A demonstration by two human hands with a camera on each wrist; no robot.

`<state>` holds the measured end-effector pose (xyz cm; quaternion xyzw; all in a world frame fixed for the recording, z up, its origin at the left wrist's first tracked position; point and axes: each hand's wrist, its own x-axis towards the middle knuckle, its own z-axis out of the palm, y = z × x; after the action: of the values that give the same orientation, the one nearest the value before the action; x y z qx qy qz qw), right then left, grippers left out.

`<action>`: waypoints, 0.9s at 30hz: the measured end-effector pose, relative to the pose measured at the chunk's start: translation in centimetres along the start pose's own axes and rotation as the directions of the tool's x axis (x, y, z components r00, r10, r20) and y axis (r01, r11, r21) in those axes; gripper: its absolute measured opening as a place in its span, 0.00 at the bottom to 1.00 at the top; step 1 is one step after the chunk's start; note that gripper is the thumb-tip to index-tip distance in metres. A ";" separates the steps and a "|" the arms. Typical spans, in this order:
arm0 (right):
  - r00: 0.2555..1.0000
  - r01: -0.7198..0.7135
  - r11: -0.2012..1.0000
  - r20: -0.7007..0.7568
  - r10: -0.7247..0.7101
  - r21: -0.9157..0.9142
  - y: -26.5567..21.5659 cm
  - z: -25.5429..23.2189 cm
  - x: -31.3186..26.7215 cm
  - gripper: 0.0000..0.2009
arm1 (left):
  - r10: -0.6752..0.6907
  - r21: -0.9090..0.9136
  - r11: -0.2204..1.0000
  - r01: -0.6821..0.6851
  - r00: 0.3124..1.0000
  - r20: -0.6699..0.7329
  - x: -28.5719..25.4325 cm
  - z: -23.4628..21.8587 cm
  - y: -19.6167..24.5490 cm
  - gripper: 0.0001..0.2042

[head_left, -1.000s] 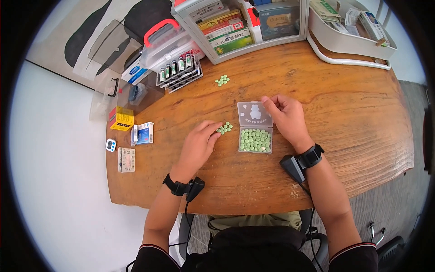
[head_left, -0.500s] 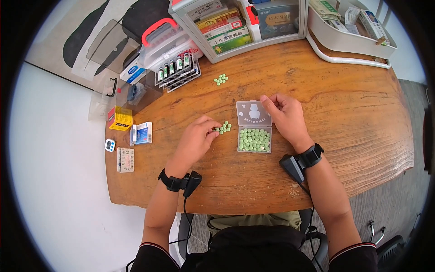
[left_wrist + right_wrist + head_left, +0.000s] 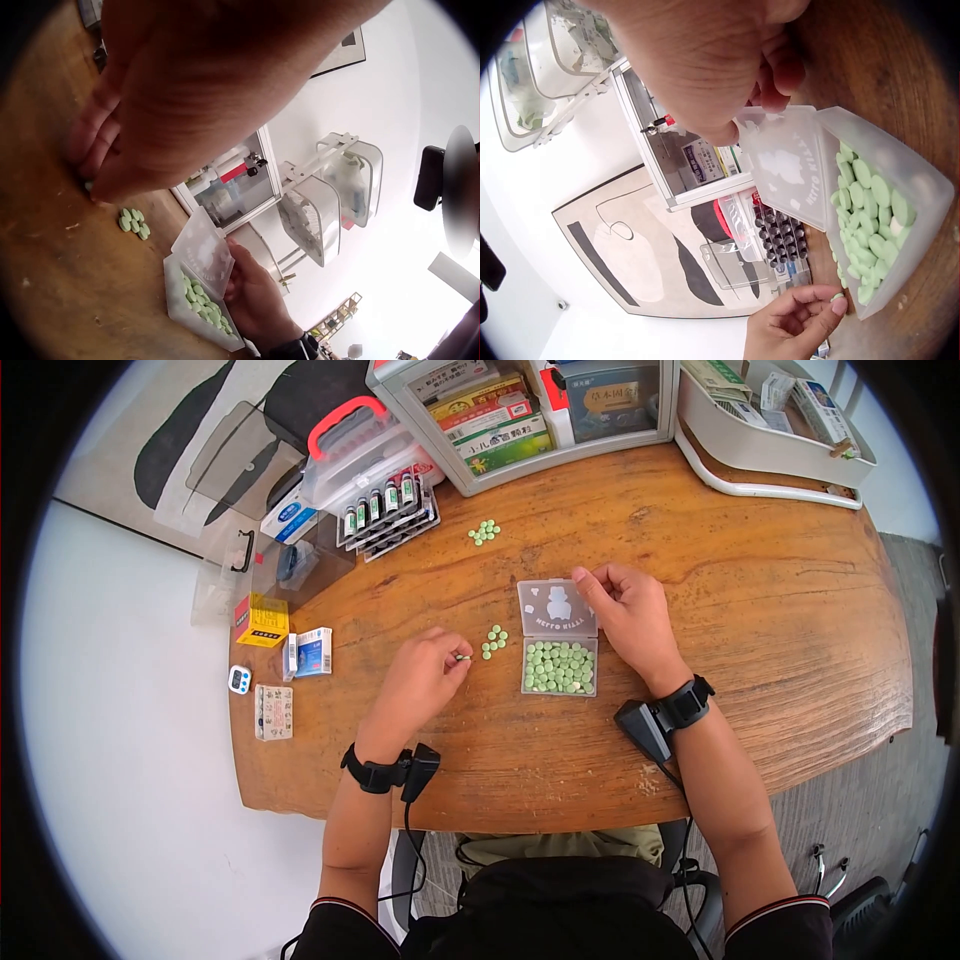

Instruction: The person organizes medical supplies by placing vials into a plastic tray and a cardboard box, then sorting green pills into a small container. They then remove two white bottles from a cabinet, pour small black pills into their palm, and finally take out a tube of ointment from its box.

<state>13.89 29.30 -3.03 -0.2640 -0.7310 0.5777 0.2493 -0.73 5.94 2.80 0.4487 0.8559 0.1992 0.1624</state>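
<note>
My left hand [image 3: 425, 670] pinches a green pill [image 3: 837, 298] between thumb and forefinger. Just right of it on the table lies a small group of green pills [image 3: 495, 641]. A clear plastic pill box [image 3: 922, 199] stands with its lid raised, filled with many green pills [image 3: 560, 667]. My right hand [image 3: 632, 615] holds the upper right corner of the lid [image 3: 552, 610], thumb on its printed face. Another small cluster of green pills [image 3: 485, 533] lies farther back on the table.
A glass-fronted medicine cabinet [image 3: 470, 484] stands at the back, beside a white basket [image 3: 770, 455] of boxes. Vials in trays [image 3: 385, 510] sit at back left. Along the left edge are a yellow box [image 3: 262, 620], a blue-white box [image 3: 314, 651], a timer [image 3: 239, 679] and a patterned box [image 3: 274, 713].
My left hand has drawn a pill out of the near group and moved slightly left with it. The right hand keeps its hold on the lid.
</note>
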 end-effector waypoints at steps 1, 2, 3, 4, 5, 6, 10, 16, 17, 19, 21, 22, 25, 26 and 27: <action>1.000 0.002 1.000 -0.003 -0.002 -0.016 0.0 0.0 0.0 0.20 | 0.008 0.043 0.999 -0.007 1.000 -0.003 -0.1 0.0 -0.2 0.06; 1.000 0.001 1.000 -0.003 -0.002 -0.016 -0.1 0.0 0.0 0.20 | 0.016 0.086 0.996 -0.015 1.000 -0.005 -0.1 0.0 -0.3 0.06; 1.000 0.002 1.000 -0.003 -0.002 -0.018 -0.1 0.0 0.0 0.20 | 0.016 0.086 0.996 -0.015 1.000 -0.004 -0.2 0.0 -0.2 0.06; 1.000 0.002 1.000 -0.003 -0.002 -0.020 -0.1 -0.1 0.0 0.20 | 0.003 0.074 0.997 -0.001 1.000 -0.022 -0.3 0.0 -0.1 0.06; 1.000 0.001 1.000 -0.004 -0.001 -0.020 -0.1 0.0 0.0 0.20 | -0.010 0.061 0.998 0.012 0.999 -0.040 -0.4 0.0 0.1 0.06; 1.000 -0.002 1.000 -0.004 0.002 -0.017 -0.1 0.0 0.0 0.20 | -0.009 0.061 0.998 0.011 0.999 -0.038 -0.4 0.0 0.5 0.06; 1.000 -0.011 0.999 0.007 0.011 -0.033 -0.3 -0.1 0.0 0.20 | -0.171 -0.359 0.921 0.152 0.985 -0.020 -0.3 0.3 2.8 0.06; 1.000 0.003 1.000 -0.012 -0.003 0.016 0.1 0.1 0.0 0.19 | -0.088 -0.560 0.826 0.063 0.996 -0.018 0.7 1.4 6.1 0.07; 1.000 0.002 1.000 -0.016 -0.002 0.014 0.0 0.0 0.1 0.19 | -0.076 -0.529 0.848 0.045 0.996 -0.037 1.0 1.6 6.1 0.07; 1.000 -0.007 1.000 -0.003 0.007 0.014 -0.2 0.0 0.0 0.19 | -0.058 -0.514 0.857 0.033 0.998 -0.033 0.9 1.5 6.7 0.08; 1.000 0.001 1.000 -0.005 -0.001 0.006 0.0 -0.1 0.0 0.19 | -0.047 -0.503 0.864 0.025 0.998 -0.031 0.7 1.3 7.3 0.09; 1.000 0.016 1.000 -0.005 -0.016 -0.002 0.0 0.0 0.0 0.19 | -0.021 -0.440 0.898 0.003 0.999 -0.036 0.7 1.2 7.6 0.09; 1.000 0.018 1.000 -0.006 -0.018 -0.005 -0.1 -0.1 0.0 0.19 | 0.004 -0.417 0.909 -0.017 1.000 -0.031 0.8 2.2 7.1 0.11; 1.000 0.019 1.000 -0.007 -0.019 -0.006 -0.1 -0.1 0.0 0.19 | 0.006 -0.458 0.889 -0.014 1.000 -0.019 0.9 2.5 6.9 0.12; 1.000 0.014 1.000 -0.007 -0.014 -0.008 -0.1 -0.1 0.0 0.19 | 0.008 -0.458 0.889 -0.016 1.000 -0.019 0.9 2.6 7.0 0.12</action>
<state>13.90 29.34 -2.90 -0.2620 -0.7343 0.5720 0.2548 4.85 10.81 3.89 0.4012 0.7834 0.4002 0.2552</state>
